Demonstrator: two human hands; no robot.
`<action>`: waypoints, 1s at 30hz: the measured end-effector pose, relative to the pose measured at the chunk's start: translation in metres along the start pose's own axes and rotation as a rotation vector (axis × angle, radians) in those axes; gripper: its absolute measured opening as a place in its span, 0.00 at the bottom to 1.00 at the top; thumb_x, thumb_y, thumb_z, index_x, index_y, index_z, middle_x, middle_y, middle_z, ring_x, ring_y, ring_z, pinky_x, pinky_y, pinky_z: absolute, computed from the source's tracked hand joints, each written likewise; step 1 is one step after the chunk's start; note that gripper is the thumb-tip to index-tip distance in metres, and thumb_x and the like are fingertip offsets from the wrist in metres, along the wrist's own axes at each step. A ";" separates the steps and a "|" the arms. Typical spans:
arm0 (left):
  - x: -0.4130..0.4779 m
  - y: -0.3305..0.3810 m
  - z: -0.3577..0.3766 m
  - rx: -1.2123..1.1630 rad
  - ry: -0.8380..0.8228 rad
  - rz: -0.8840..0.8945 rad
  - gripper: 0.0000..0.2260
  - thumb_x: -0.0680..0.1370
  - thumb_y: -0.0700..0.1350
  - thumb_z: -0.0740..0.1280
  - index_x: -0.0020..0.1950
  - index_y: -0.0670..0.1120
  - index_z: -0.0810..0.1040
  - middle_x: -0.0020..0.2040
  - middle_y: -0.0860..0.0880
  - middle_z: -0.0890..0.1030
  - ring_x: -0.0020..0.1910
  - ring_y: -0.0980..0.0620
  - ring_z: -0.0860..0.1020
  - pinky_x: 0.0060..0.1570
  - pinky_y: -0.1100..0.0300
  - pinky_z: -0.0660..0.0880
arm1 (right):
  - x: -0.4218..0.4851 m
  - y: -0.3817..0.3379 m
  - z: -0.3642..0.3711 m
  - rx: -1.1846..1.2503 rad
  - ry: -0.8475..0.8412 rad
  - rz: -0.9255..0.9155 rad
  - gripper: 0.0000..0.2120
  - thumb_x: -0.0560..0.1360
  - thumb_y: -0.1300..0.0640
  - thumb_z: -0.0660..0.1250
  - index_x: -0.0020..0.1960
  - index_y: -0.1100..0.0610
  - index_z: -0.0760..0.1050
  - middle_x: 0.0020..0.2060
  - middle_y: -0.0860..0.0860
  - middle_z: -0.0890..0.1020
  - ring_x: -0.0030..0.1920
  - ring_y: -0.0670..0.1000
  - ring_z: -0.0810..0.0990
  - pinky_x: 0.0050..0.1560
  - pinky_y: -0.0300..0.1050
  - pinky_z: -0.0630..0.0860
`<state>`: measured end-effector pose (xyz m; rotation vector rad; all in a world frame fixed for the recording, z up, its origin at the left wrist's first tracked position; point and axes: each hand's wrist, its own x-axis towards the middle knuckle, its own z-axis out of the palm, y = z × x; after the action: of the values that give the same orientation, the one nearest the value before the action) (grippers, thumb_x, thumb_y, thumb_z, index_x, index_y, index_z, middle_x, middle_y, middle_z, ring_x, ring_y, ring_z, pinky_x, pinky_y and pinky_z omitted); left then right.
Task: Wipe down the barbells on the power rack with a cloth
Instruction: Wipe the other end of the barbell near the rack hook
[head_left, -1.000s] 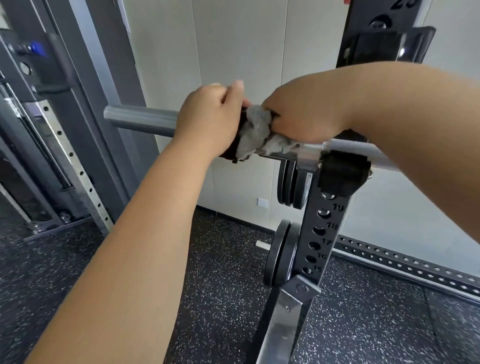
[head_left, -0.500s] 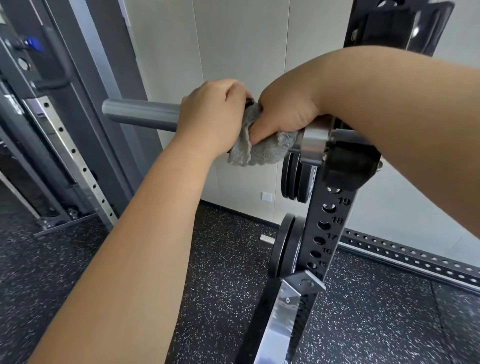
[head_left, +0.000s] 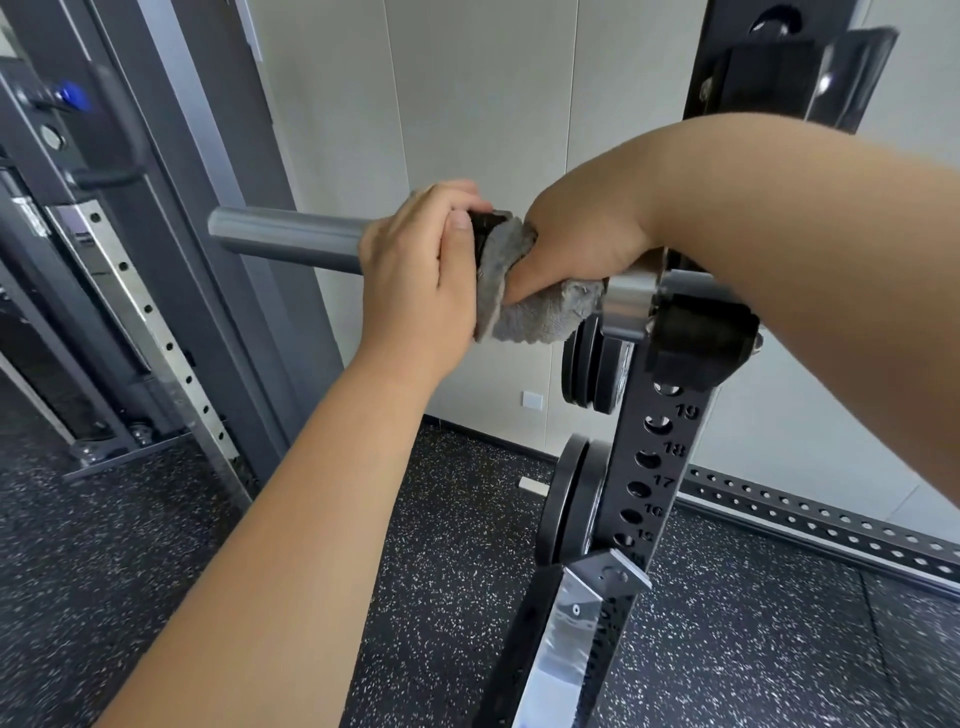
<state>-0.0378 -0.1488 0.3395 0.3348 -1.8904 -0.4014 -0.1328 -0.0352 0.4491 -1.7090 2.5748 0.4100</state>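
Note:
A grey steel barbell (head_left: 285, 240) lies across the black numbered upright of the power rack (head_left: 649, 467), its sleeve end pointing left. My left hand (head_left: 421, 270) grips the sleeve, fingers curled over the top and thumb up. Right beside it, my right hand (head_left: 582, 244) clutches a grey cloth (head_left: 524, 317) wrapped round the sleeve next to the shiny collar (head_left: 631, 299). The cloth bunches out between the two hands and hangs below the bar. A black part shows between thumb and cloth. My right forearm hides the bar behind the upright.
Black weight plates (head_left: 587, 358) hang on pegs beside the upright, with more lower down (head_left: 571, 499). A grey cable machine with a drilled steel rail (head_left: 145, 312) stands at left. A perforated floor rail (head_left: 831, 525) runs at right over speckled rubber flooring; a pale wall is behind.
My right hand has rolled the cloth round the sleeve, and more cloth now hangs below the bar. The left hand keeps its grip; the view has shifted slightly.

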 end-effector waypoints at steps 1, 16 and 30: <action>0.003 0.000 -0.002 -0.012 -0.014 -0.014 0.15 0.85 0.46 0.55 0.56 0.47 0.82 0.58 0.58 0.83 0.57 0.64 0.76 0.68 0.45 0.69 | -0.001 0.000 0.000 -0.002 -0.002 -0.009 0.27 0.79 0.32 0.59 0.43 0.55 0.78 0.37 0.52 0.79 0.39 0.53 0.77 0.43 0.49 0.70; 0.025 0.002 -0.003 -0.019 -0.118 -0.158 0.20 0.80 0.43 0.52 0.51 0.55 0.84 0.53 0.59 0.81 0.56 0.59 0.76 0.69 0.50 0.67 | 0.000 -0.003 0.006 -0.108 0.017 0.009 0.33 0.76 0.26 0.56 0.44 0.55 0.81 0.35 0.51 0.83 0.39 0.53 0.80 0.47 0.49 0.75; 0.015 -0.010 -0.005 -0.017 -0.047 -0.042 0.15 0.85 0.48 0.56 0.52 0.48 0.82 0.68 0.54 0.77 0.61 0.59 0.76 0.67 0.48 0.68 | -0.016 0.004 0.010 -0.071 0.132 0.003 0.24 0.86 0.46 0.52 0.42 0.57 0.78 0.35 0.50 0.80 0.37 0.50 0.74 0.40 0.42 0.67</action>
<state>-0.0383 -0.1646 0.3494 0.3564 -1.9276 -0.4573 -0.1317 -0.0168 0.4429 -1.8145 2.6852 0.4064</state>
